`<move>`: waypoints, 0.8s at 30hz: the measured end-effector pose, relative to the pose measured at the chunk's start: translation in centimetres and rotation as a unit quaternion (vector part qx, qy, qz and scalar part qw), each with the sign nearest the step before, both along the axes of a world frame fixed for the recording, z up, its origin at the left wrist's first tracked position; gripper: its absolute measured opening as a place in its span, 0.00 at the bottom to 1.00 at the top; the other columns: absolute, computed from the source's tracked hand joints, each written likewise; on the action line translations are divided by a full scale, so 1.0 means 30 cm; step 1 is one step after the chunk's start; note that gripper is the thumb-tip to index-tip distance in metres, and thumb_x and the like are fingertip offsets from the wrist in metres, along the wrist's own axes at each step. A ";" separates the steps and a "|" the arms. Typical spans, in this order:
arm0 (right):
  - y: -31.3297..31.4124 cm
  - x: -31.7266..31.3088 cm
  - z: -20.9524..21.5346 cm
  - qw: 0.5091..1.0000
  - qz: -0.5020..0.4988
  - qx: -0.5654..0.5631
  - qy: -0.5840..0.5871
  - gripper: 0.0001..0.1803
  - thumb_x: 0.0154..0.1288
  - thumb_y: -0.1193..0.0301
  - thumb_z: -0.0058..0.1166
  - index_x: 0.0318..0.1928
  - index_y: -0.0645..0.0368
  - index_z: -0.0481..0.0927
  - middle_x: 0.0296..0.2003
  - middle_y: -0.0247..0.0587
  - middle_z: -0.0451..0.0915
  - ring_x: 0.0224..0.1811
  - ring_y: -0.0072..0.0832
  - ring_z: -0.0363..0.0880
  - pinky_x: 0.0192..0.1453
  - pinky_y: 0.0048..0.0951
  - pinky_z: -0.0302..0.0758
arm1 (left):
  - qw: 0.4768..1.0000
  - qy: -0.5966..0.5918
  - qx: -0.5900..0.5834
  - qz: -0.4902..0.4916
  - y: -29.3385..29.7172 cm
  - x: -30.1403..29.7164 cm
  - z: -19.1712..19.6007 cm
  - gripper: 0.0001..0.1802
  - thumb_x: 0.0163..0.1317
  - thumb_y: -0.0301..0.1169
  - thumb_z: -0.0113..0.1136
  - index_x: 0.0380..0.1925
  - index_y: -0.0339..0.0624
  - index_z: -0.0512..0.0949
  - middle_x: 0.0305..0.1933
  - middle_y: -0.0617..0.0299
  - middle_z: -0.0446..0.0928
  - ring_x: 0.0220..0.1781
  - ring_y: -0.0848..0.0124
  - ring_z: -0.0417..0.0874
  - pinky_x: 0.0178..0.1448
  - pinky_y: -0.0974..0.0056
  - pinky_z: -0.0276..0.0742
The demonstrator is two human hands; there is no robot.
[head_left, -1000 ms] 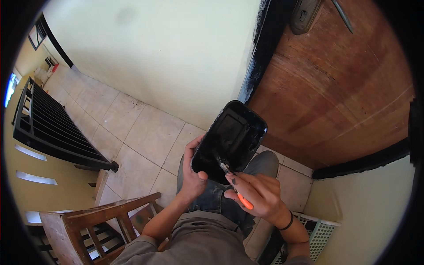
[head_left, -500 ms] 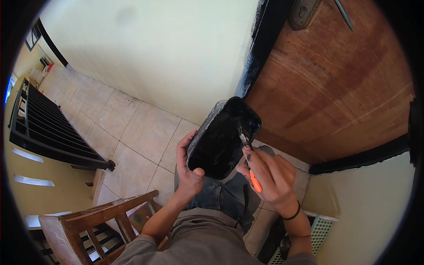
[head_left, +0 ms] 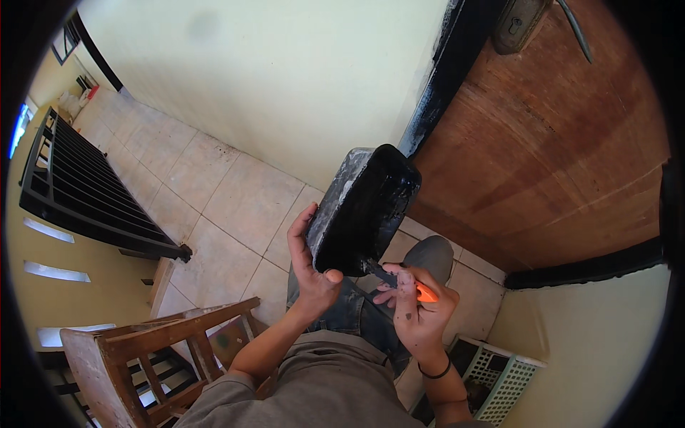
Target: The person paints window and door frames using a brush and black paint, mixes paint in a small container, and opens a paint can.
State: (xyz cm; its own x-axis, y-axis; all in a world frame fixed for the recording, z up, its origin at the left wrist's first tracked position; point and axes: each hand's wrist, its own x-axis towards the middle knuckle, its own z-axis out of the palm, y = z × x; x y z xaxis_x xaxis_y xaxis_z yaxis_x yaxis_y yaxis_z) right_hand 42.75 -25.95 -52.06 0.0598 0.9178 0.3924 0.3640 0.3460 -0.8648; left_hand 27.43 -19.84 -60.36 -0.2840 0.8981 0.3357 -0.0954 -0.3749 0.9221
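Observation:
A deep rectangular tub (head_left: pixel 360 207), coated inside with glossy black paint and smeared grey-white outside, is tilted in front of my body. My left hand (head_left: pixel 314 282) grips its near left side, fingers along the outer wall and thumb at the rim. In my right hand (head_left: pixel 421 314) is a paintbrush (head_left: pixel 427 293) with an orange handle end and a dark front part. Its tip meets the tub's near right corner; the bristles are hard to make out there. Dark paint spots mark my right fingers.
Ahead on the right stands a brown wooden door (head_left: pixel 542 143) with a black frame (head_left: pixel 446 85) beside a cream wall (head_left: pixel 271 78). A black metal railing (head_left: pixel 93 185) is at left, a wooden slatted piece (head_left: pixel 171 332) at lower left. A pale green perforated basket (head_left: pixel 508 385) sits at lower right.
My right hand has brought the brush from the tub's right inner side down to its near corner. The tub is tilted more, showing more of its outer left wall.

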 end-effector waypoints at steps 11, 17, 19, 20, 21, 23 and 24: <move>-0.001 0.000 -0.173 0.835 -0.085 -0.240 0.487 0.23 0.88 0.56 0.47 0.52 0.66 0.83 0.30 0.46 0.89 0.24 0.27 0.88 0.26 0.27 0.80 | 0.998 0.044 -0.006 -0.052 -0.061 -0.012 -0.022 0.76 0.50 0.84 0.61 0.79 0.27 0.55 0.78 0.46 0.61 0.79 0.60 0.65 0.82 0.55 0.60; 0.030 0.093 -0.283 0.731 -0.112 -0.286 0.610 0.23 0.85 0.52 0.53 0.55 0.61 0.83 0.31 0.41 0.88 0.28 0.20 0.86 0.28 0.25 0.79 | 0.998 0.010 -0.056 -0.024 -0.032 -0.043 -0.060 0.64 0.65 0.79 0.50 0.77 0.28 0.58 0.75 0.47 0.66 0.76 0.63 0.69 0.80 0.58 0.64; 0.066 0.136 -0.243 0.750 -0.111 -0.258 0.599 0.23 0.85 0.52 0.53 0.57 0.61 0.83 0.33 0.42 0.89 0.29 0.20 0.87 0.29 0.25 0.80 | 0.995 -0.054 -0.068 -0.039 -0.021 -0.062 -0.121 0.58 0.69 0.73 0.52 0.77 0.31 0.58 0.73 0.49 0.69 0.75 0.64 0.71 0.79 0.59 0.65; 0.094 0.154 -0.215 0.761 -0.106 -0.238 0.594 0.24 0.85 0.52 0.53 0.58 0.62 0.82 0.35 0.43 0.90 0.30 0.21 0.87 0.30 0.25 0.81 | 0.989 -0.107 -0.086 -0.048 -0.014 -0.077 -0.144 0.52 0.74 0.68 0.54 0.78 0.33 0.57 0.71 0.50 0.71 0.73 0.65 0.73 0.78 0.61 0.66; 0.123 0.179 -0.173 0.770 -0.106 -0.221 0.590 0.24 0.85 0.52 0.53 0.58 0.62 0.82 0.35 0.43 0.90 0.30 0.21 0.87 0.30 0.25 0.81 | 0.983 -0.139 -0.107 -0.049 -0.009 -0.087 -0.166 0.48 0.77 0.64 0.51 0.77 0.34 0.58 0.71 0.51 0.72 0.72 0.65 0.74 0.77 0.60 0.67; 0.186 0.216 -0.053 0.879 -0.113 -0.086 0.455 0.24 0.85 0.55 0.54 0.61 0.65 0.82 0.38 0.47 0.91 0.33 0.24 0.90 0.34 0.26 0.85 | 0.976 -0.173 -0.116 -0.059 0.004 -0.127 -0.199 0.43 0.80 0.61 0.49 0.77 0.35 0.59 0.71 0.52 0.73 0.72 0.65 0.76 0.77 0.60 0.69; 0.215 0.226 0.002 0.882 -0.113 -0.073 0.451 0.24 0.85 0.55 0.54 0.61 0.65 0.82 0.38 0.47 0.91 0.33 0.24 0.90 0.34 0.26 0.85 | 0.969 -0.199 -0.139 -0.047 0.011 -0.151 -0.222 0.42 0.81 0.60 0.48 0.76 0.36 0.60 0.71 0.52 0.73 0.72 0.64 0.77 0.76 0.59 0.71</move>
State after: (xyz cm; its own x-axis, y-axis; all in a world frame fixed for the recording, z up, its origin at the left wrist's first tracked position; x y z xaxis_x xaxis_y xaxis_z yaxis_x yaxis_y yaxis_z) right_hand 49.52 -19.49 -52.00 0.4752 0.8793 -0.0309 -0.4503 0.2129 -0.8671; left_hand 22.91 -19.51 -67.02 -0.2542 0.9663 -0.0416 -0.4859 -0.0904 0.8693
